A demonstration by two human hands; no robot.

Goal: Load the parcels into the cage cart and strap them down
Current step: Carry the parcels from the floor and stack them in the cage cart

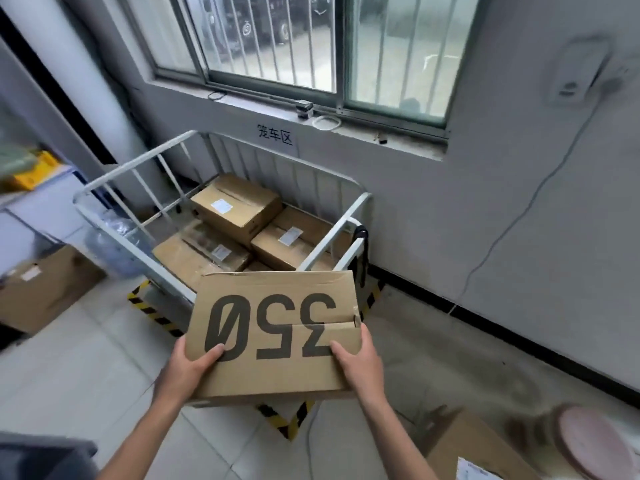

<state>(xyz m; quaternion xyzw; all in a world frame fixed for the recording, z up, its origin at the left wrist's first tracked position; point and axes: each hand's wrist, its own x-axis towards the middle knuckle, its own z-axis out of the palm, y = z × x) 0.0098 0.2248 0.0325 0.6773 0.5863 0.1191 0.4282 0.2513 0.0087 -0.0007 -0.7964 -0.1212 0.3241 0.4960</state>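
Loading was the step in hand: both hands gripped a single cardboard box (277,334) by its near corners. The left hand (188,370) and the right hand (356,362) each had a thumb on the lid, with the fingers hidden beneath. The box hung in the air just short of the cage cart (138,161), which stood beyond the hands against the wall. In the cart I counted three parcels (235,206) plainly, plus the edge of a fourth behind the held box. Next, I judged, the box needed carrying forward and lowering flat beside them. One spare box (38,289) sat far out past the left hand, another spare box (467,452) under the right forearm. Strapping had not begun.
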